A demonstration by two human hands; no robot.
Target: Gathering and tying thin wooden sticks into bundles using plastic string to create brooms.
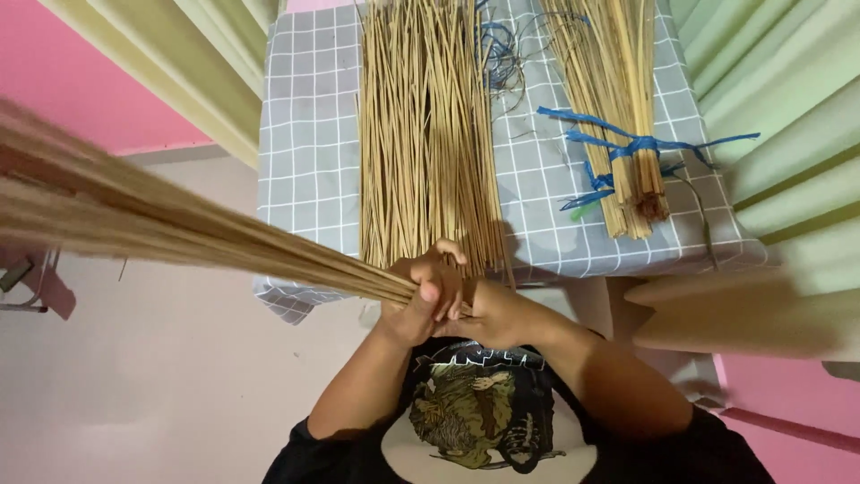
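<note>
Head view: both hands' grip (439,300) tight around stick bundle (179,229), loose sticks (425,134) on table (305,134) beyond.

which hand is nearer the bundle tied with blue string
Right hand. The tied bundle lies up and to its right on the table; the left hand, gripping sticks, sits farther left.

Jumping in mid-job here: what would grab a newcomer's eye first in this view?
First, the bundle of thin tan sticks fanning out to the left, blurred, its near end gripped by both hands: left hand and right hand clasped together at centre. Behind them, a loose pile of sticks lies on the grey checked cloth, and at right a tied bundle bound with blue string.
</note>
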